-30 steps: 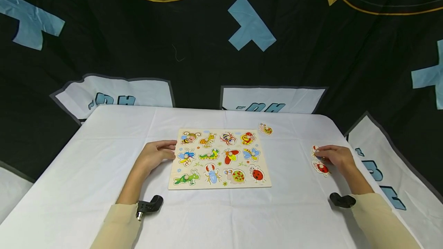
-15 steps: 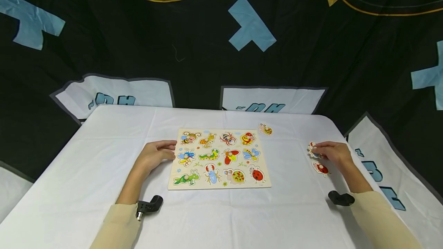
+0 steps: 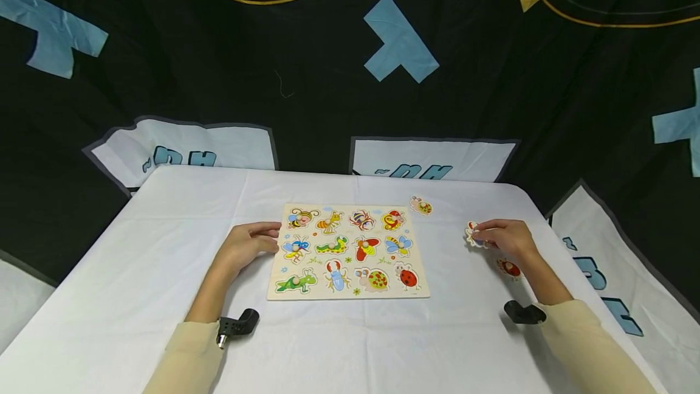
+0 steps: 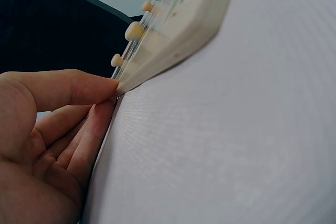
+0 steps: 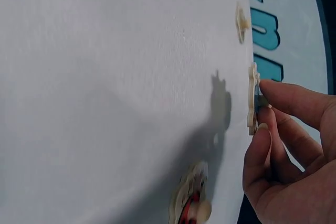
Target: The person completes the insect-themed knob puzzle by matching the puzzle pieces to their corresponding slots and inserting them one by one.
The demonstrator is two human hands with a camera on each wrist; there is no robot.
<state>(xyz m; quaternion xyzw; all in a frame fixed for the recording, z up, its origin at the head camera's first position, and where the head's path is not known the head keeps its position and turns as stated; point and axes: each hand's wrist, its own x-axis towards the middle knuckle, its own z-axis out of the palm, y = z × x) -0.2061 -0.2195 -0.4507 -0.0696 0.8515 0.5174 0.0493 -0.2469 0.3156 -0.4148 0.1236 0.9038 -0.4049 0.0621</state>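
Observation:
A wooden knob puzzle board (image 3: 280, 290) with painted insects lies on the table. My left hand (image 3: 243, 245) is at its left edge, thumb and fingertips touching the wood; in the left wrist view, these fingers (image 4: 79, 86) meet the board's corner. To the right, my right hand (image 3: 508, 237) pinches the knob of a puzzle piece (image 3: 473, 235) with red and blue on it, apparently the stag beetle. The right wrist view shows this piece (image 5: 252, 100) edge-on, off the cloth. Under the right hand lies a ladybug piece (image 3: 508, 269). A snail piece (image 3: 421, 205) sits beyond the board's far right corner.
White cloth covers the table (image 3: 437, 333), which ends at a black curtain (image 3: 229, 65) behind. On the board, a bee (image 3: 299, 218), a caterpillar (image 3: 331, 245) and several other insects show. The beetle, snail and ladybug pictures are in its front row.
My right hand has lifted the stag beetle piece from beside the ladybug piece and moved it left. My left hand stays at the board's edge.

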